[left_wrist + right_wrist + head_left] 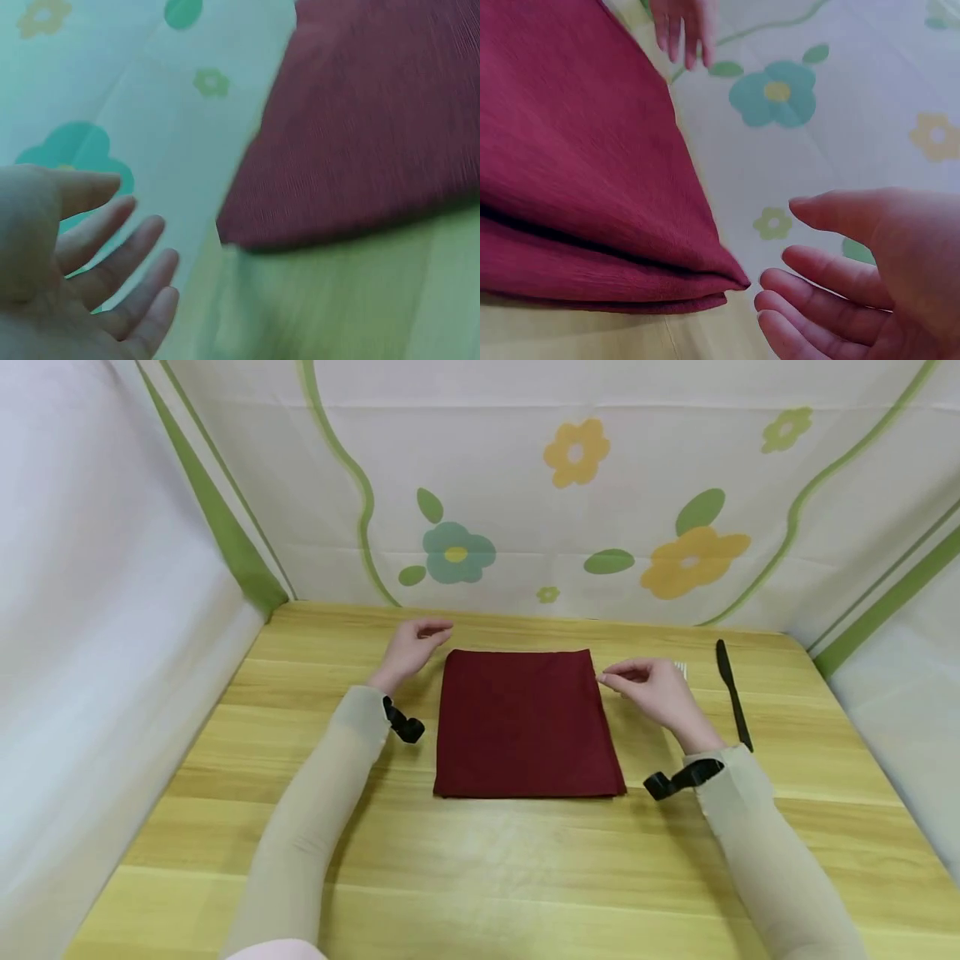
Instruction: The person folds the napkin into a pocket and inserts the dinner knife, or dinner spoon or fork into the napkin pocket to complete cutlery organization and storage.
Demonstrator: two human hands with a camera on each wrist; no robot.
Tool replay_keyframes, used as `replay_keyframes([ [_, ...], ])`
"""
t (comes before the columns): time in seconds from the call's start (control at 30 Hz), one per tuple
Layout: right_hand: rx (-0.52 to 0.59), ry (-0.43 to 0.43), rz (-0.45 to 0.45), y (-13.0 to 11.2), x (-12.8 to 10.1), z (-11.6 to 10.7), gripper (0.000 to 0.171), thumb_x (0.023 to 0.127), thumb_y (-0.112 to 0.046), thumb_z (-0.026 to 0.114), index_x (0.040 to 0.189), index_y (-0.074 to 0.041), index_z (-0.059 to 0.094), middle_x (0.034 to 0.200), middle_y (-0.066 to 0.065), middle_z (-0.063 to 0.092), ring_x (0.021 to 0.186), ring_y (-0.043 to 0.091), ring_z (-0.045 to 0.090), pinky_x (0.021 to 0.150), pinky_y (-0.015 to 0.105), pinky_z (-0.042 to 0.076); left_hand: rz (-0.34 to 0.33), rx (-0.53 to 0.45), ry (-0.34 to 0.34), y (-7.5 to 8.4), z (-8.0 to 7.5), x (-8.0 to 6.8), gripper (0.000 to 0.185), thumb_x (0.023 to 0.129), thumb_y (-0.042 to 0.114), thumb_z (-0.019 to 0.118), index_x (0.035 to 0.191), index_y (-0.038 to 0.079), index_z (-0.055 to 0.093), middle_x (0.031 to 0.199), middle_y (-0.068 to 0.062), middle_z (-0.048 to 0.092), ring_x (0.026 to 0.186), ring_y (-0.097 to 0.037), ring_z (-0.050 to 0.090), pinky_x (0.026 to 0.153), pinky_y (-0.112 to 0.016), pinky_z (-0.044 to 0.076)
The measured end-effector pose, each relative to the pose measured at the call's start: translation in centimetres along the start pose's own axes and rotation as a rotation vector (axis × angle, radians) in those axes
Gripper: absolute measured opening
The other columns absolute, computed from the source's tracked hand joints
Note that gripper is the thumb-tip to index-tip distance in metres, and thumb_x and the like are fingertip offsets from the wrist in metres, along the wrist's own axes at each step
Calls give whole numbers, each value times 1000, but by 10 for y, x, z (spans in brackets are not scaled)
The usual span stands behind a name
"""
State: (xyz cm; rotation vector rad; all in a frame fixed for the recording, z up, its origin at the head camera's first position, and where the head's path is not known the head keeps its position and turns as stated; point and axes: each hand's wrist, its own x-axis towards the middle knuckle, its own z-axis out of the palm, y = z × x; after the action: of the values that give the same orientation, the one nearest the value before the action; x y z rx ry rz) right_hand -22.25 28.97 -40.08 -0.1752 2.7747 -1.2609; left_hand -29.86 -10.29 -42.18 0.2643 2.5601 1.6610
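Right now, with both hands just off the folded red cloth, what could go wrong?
The left hand and right hand hover open beside the folded red cloth's far corners, holding nothing, so a careless brush might shift the layers out of line. The black knife lies close beside the right hand; a sideways sweep could knock it across the table.

The folded napkin is dark red cloth, matt, with a fine ribbed weave that shows in the wrist views; the desk is pale yellow wood-grain board, smooth with a soft sheen; the knife looks like black plastic, slightly glossy; the backdrop is thin white printed fabric, matt, creased; the sleeves are beige stretchy cloth, smooth.
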Motion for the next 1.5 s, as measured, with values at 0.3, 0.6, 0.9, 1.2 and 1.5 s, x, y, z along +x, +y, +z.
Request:
replay_keyframes([
  [0.3, 114, -71, 191, 15, 35, 15, 51, 92, -43, 76, 119, 0, 70, 109, 18, 71, 95, 30, 69, 81, 40, 59, -84, 240, -174, -16, -1, 2, 39, 105, 20, 59, 137, -2, 62, 138, -17, 60, 129, -31, 52, 108, -43, 41],
  [0.6, 130, -104, 215, 21, 44, 22, 29, 98, -19, 71, 114, 5, 66, 98, 16, 72, 82, 22, 68, 72, 32, 59, -112, 271, -140, -12, 12, 6, 28, 101, 16, 64, 124, 0, 66, 119, -16, 65, 111, -30, 59, 96, -42, 48],
  [0.9, 239, -174, 249, 28, 52, 15, 33, 103, -11, 60, 127, 11, 53, 105, 16, 68, 77, 16, 67, 73, 30, 59, -106, 106, -96, -10, 25, 13, 29, 100, 16, 68, 125, 4, 61, 124, -18, 65, 117, -31, 59, 98, -44, 47],
  [1.2, -71, -61, 73, 28, 66, 16, 46, 102, -22, 64, 144, -2, 56, 121, 21, 63, 101, 33, 63, 81, 41, 51, -64, 131, -79, -11, 36, 16, 28, 99, 18, 70, 125, 7, 73, 128, -9, 66, 115, -26, 59, 97, -40, 48],
  [1.5, -141, 59, 41, 34, 80, 26, 22, 103, -12, 59, 114, 3, 70, 110, 22, 67, 98, 35, 62, 85, 47, 50, -55, 91, 3, -5, 44, 17, 15, 100, 13, 68, 112, 4, 70, 107, -11, 70, 100, -27, 63, 88, -42, 50],
])
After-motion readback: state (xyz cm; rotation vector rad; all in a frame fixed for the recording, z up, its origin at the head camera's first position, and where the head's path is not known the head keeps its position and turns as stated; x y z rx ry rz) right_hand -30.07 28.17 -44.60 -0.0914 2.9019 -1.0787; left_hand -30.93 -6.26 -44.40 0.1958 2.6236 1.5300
